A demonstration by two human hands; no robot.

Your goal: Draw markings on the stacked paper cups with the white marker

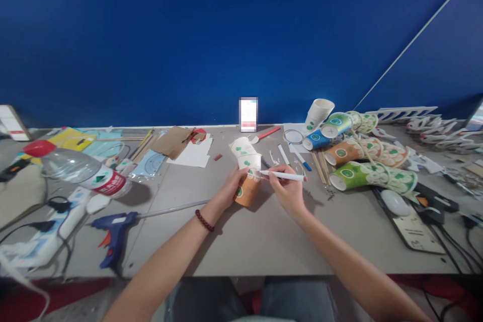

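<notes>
Several paper cups [249,161] are joined in a curved stack in front of me; the lowest part is orange-brown, the upper ones white with green leaves. My left hand [234,186] is wrapped round the left side of the stack near the orange part. In my right hand [289,188] I grip a white marker pen [285,175], with its red end pointing right and its tip at the cups' right side. Whether the tip touches the paper I cannot tell. A white pen cap or marker [283,154] and a blue-capped marker [300,156] lie beyond my right hand.
To the right lie joined cup stacks in blue, orange and green [358,179], beside upright white cups [319,113]. A blue glue gun [116,234], power strip [49,236] and tilted water bottle [81,168] occupy the left. A phone [248,114] stands against the blue wall.
</notes>
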